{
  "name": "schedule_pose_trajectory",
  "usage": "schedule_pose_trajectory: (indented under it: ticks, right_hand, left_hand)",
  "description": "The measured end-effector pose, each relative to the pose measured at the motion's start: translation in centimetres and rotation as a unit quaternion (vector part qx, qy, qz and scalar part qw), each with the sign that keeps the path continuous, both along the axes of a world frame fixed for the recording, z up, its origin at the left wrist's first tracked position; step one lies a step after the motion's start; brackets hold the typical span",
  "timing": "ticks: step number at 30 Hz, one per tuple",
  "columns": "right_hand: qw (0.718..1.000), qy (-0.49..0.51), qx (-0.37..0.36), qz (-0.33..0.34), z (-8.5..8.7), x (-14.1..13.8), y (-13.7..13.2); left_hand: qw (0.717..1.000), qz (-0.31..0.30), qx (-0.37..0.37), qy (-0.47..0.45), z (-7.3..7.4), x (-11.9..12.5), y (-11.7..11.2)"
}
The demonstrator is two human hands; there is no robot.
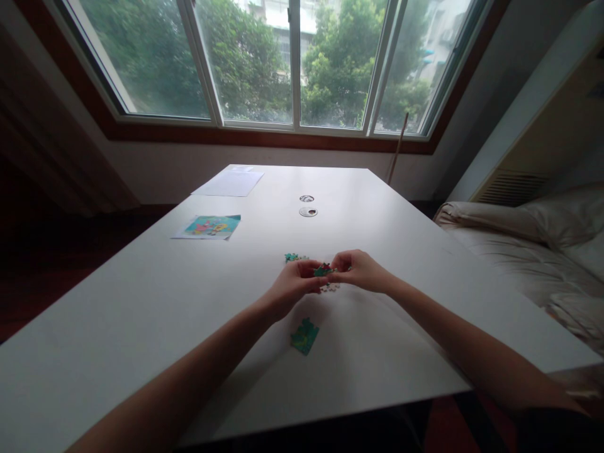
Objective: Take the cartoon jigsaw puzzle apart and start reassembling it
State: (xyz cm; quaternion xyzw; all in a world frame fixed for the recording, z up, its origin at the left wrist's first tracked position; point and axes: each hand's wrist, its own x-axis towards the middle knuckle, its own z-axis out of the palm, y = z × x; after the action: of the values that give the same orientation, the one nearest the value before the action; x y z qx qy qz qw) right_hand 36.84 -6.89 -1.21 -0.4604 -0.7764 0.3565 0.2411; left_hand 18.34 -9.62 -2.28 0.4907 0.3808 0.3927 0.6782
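Note:
My left hand [293,282] is closed on small green and red jigsaw puzzle pieces [323,270], held a little above the white table. From the right, my right hand [359,269] meets them, its thumb and fingers pinched at the pieces' edge. A bit of green shows by the right fingers. Behind and under the hands lie loose puzzle pieces [293,257], partly hidden by the fingers. Closer to me, a green joined section of puzzle [305,336] lies flat on the table.
On the white table [141,327] lie a colourful picture sheet [213,226] and white papers [229,183] at the left. Two small round items [308,212] lie beyond my hands. A covered sofa [528,233] stands at the right, and a window is behind.

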Motion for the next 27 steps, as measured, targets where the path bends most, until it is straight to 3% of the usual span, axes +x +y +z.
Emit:
schedule_pose_trajectory:
  ticks: [5,9,15,18,22,27]
  right_hand:
    - [0.998,0.054,-0.028,-0.014,-0.2,-0.2,0.0]
    - [0.984,0.140,-0.106,-0.013,-0.3,-0.7,-0.1]
    - [0.901,0.295,-0.319,0.000,0.1,-1.1,-0.5]
    - [0.880,0.309,-0.361,0.000,0.3,-0.8,-0.5]
    - [0.911,0.262,-0.318,0.000,0.2,-0.5,-0.3]
    - [0.979,0.140,-0.144,0.013,-0.4,-0.5,-0.1]
  left_hand:
    - [0.998,0.017,-0.026,-0.048,-0.3,0.2,0.2]
    - [0.996,0.019,-0.034,-0.078,-0.2,0.2,0.2]
    - [0.994,0.018,-0.025,-0.108,0.2,0.2,0.1]
    - [0.993,0.030,-0.021,-0.110,0.3,0.1,0.2]
    - [0.993,0.044,-0.018,-0.106,0.4,0.0,0.4]
    - [0.994,0.053,-0.012,-0.095,0.3,-0.1,0.5]
